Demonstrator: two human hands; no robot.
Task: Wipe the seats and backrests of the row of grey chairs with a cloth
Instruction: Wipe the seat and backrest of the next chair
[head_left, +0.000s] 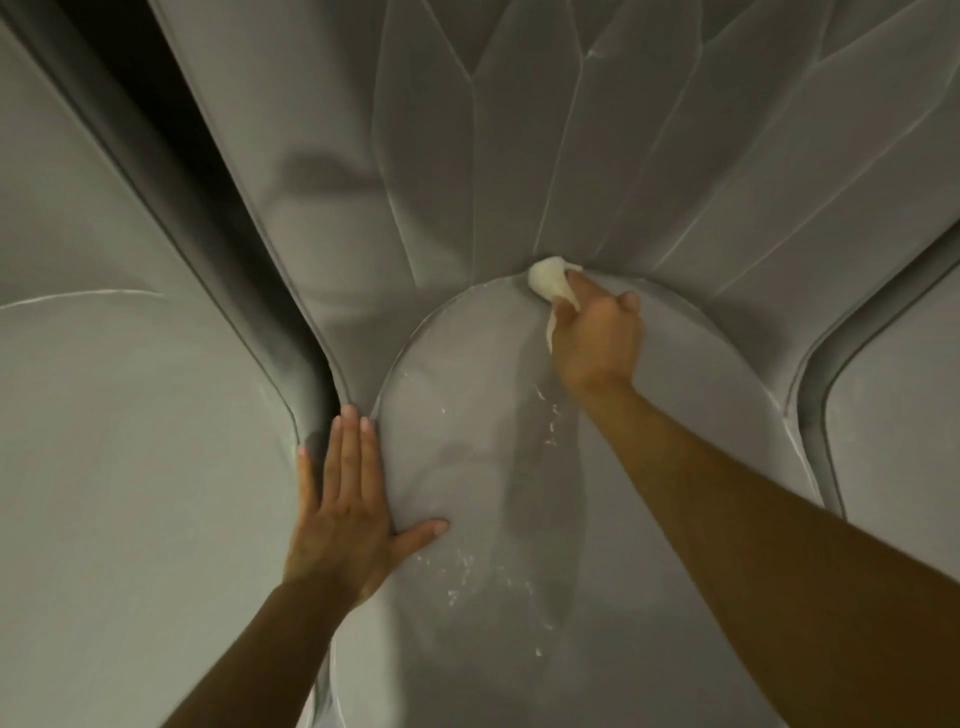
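Cloth (549, 280) bunched in right hand (597, 335) presses rear edge of seat (483, 467).

The left hand (348, 499) covers the seat (483, 467) at its left edge; the right hand (597, 332) and cloth (550, 280) fill its rear crease. The middle lies open.
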